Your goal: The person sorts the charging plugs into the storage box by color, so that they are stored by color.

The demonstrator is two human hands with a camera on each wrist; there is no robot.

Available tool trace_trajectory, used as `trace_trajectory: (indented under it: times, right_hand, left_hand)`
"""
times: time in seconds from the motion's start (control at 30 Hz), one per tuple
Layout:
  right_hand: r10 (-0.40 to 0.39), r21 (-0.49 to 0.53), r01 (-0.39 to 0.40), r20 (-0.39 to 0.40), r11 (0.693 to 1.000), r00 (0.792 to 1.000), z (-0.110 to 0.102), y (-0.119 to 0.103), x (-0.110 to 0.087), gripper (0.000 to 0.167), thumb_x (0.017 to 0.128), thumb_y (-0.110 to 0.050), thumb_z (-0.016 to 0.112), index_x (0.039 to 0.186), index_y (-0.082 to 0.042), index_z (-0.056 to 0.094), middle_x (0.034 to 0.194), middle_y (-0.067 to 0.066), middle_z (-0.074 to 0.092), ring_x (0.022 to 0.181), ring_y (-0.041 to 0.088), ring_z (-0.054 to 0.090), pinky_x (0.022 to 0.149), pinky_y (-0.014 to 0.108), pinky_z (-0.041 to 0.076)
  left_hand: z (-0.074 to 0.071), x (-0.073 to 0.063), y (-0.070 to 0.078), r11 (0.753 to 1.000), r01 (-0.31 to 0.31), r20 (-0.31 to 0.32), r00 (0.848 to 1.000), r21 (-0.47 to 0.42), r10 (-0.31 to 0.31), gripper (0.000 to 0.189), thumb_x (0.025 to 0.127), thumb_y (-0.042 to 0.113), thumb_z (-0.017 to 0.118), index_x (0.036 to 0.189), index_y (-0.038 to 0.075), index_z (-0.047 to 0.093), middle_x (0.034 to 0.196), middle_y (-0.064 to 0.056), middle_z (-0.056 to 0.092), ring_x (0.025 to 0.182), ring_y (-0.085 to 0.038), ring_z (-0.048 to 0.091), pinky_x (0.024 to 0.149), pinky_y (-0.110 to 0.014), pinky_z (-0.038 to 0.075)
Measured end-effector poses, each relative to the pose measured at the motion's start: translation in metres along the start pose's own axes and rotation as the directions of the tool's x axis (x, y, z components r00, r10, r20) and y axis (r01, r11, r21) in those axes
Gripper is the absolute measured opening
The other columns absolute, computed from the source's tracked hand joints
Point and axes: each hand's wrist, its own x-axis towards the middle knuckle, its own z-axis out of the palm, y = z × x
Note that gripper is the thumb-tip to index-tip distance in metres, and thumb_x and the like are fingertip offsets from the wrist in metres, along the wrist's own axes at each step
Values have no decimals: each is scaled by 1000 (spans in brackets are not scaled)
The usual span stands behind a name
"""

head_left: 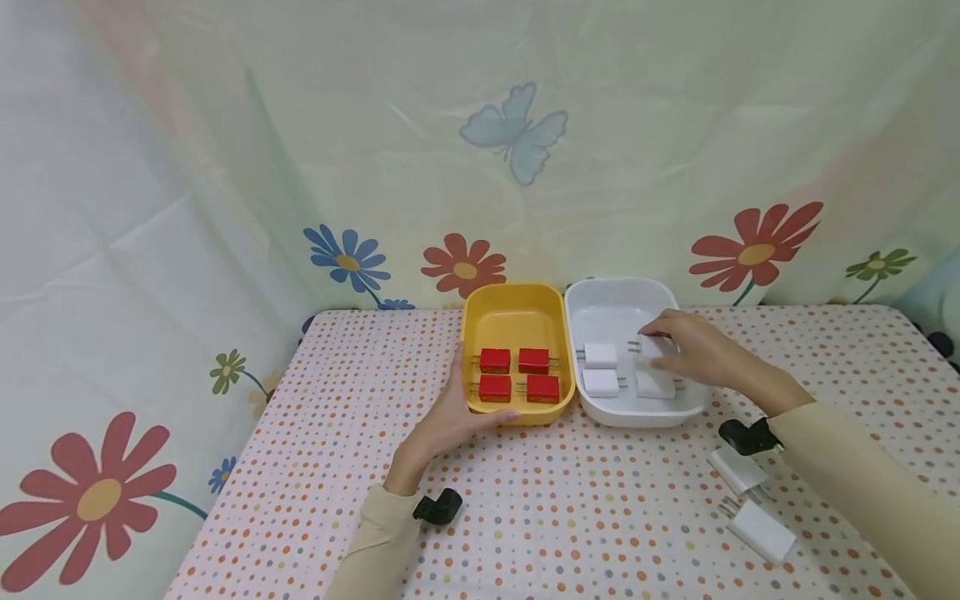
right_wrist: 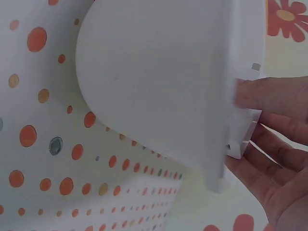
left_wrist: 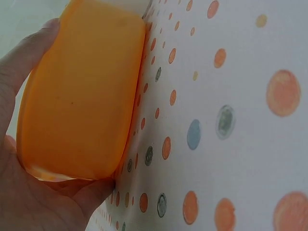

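Observation:
My right hand point(head_left: 701, 350) pinches a white plug adapter point(head_left: 654, 347) with metal prongs between thumb and fingers, above the right part of a white tray point(head_left: 621, 291). Beneath the hand, another white adapter point(head_left: 656, 384) lies in the tray, and two more sit in its left half. In the right wrist view the tray's wall hides part of the held adapter. My left hand point(head_left: 450, 412) rests against the near left corner of a yellow tray point(head_left: 525, 296), fingers along its side and thumb along its front. Several red plug adapters point(head_left: 494, 361) lie inside in two rows.
Two loose white adapters, one beside my right sleeve point(head_left: 738, 469) and one nearer the front point(head_left: 763, 531), lie on the dotted tablecloth point(head_left: 570, 517). The trays stand side by side near the back edge. Behind hangs a flowered curtain point(head_left: 600, 208).

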Motion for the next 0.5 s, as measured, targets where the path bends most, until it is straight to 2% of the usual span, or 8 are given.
trace_trajectory:
  times: [0.2, 0.33, 0.5]
  right_hand:
    - [52, 0, -52, 59, 999, 997, 8, 4, 11, 44, 85, 6, 81, 122, 20, 64, 114, 30, 64, 103, 41, 64, 93, 58, 55]
    - [78, -25, -77, 70, 997, 994, 13, 3, 15, 43, 85, 7, 81, 123, 19, 64, 114, 30, 63, 105, 41, 63, 95, 58, 54]
    - [65, -59, -60, 80, 996, 995, 17, 4, 21, 45, 83, 7, 83, 121, 19, 64, 112, 30, 63, 102, 40, 63, 93, 56, 55]
  left_hand:
    - [1, 3, 2, 1000, 8, 1, 1000, 3, -8, 134, 83, 34, 91, 167, 20, -12, 172, -7, 20, 154, -25, 25, 123, -56, 27]
    - [1, 3, 1, 1000, 3, 1, 1000, 0, -3, 133, 83, 33, 91, 168, 20, -11, 171, -6, 22, 154, -25, 26, 123, -56, 26]
    - [0, 1, -1, 1000, -3, -5, 1000, 6, 3, 133, 83, 33, 91, 168, 20, -11, 171, -7, 22, 154, -25, 25, 122, -58, 25]
